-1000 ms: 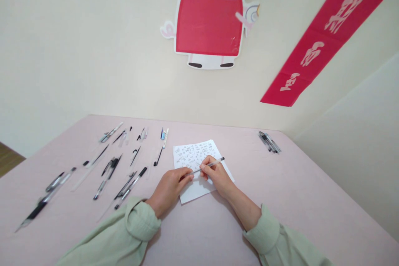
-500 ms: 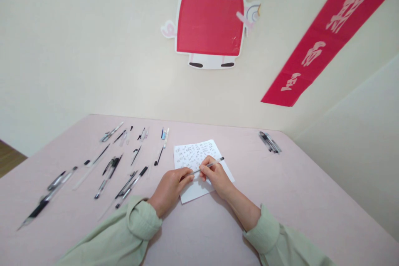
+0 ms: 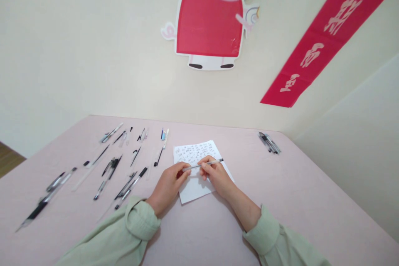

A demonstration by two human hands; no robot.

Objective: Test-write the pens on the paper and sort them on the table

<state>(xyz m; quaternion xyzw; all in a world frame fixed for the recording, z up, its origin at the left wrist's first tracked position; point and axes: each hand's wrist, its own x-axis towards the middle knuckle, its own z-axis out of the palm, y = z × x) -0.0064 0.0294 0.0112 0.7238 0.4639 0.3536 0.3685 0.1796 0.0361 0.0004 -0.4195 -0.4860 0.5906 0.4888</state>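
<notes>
A slim pen (image 3: pixel 195 166) with a clear barrel and a dark right end is held crosswise above the paper (image 3: pixel 197 189). The fingertips of my left hand (image 3: pixel 168 183) are closed on its left end. My right hand (image 3: pixel 216 178) pinches it nearer the dark end, which sticks out past the fingers. What lies under the left fingertips is hidden. Handwritten lines fill the upper part of the white sheet, and its lower part is blank.
Several pens and pen parts, such as this black-and-clear pen (image 3: pixel 131 188), lie spread over the table's left side. A bundle of pens (image 3: pixel 269 143) rests at the back right. A pink cloth (image 3: pixel 277 199) covers the table, which stands against the wall (image 3: pixel 124 70).
My left hand has shifted slightly left along the pen, so more of the barrel shows between the hands. The right hand stays nearly in place.
</notes>
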